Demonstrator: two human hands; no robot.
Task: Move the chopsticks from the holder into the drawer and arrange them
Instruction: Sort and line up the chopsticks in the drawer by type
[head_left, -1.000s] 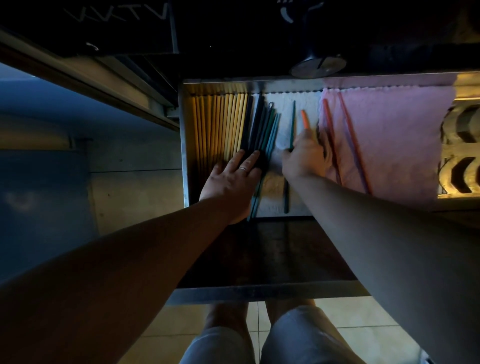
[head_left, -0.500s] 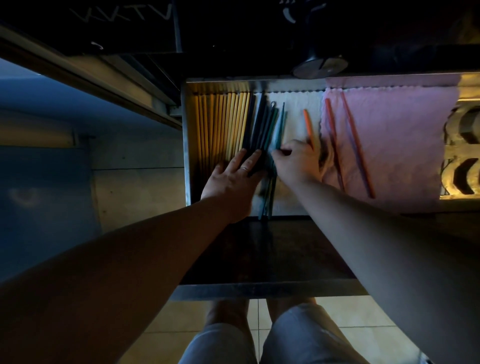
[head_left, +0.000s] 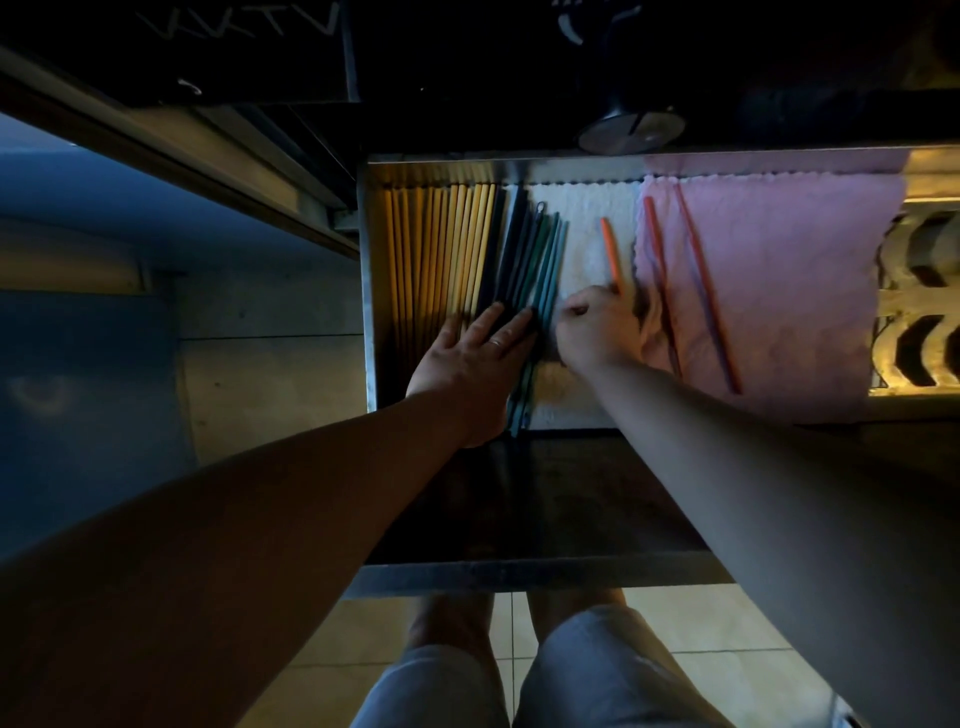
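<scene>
Drawer (head_left: 370, 291) open, dim light; yellow chopsticks (head_left: 441, 260) lay in a tidy parallel row against its left wall, running near to far; just right of them the dark and teal chopsticks (head_left: 535, 260) sat bunched on the white liner (head_left: 587, 244), tips slightly fanned at the far end. Left hand (head_left: 470, 364) lay flat on the seam between the two groups, fingers spread and extended, gripping nothing, pinning the near ends. Right hand (head_left: 597, 332) just beside the teal bundle, fingers curled narrow at its edge; whether they pinched a stick could not be told. Orange chopstick (head_left: 610, 254) lay loose and angled on the liner, its near end hidden behind that hand. Two reddish chopsticks (head_left: 696, 291) lay askew on the pink cloth (head_left: 779, 280), well apart from the row. Holder not seen.

Judgement: step in hand was closing the teal group against the row; best done by keeping the left palm down as a stop, nudging sideways from mid-length, squaring near ends, then bringing strays over singly.
</scene>
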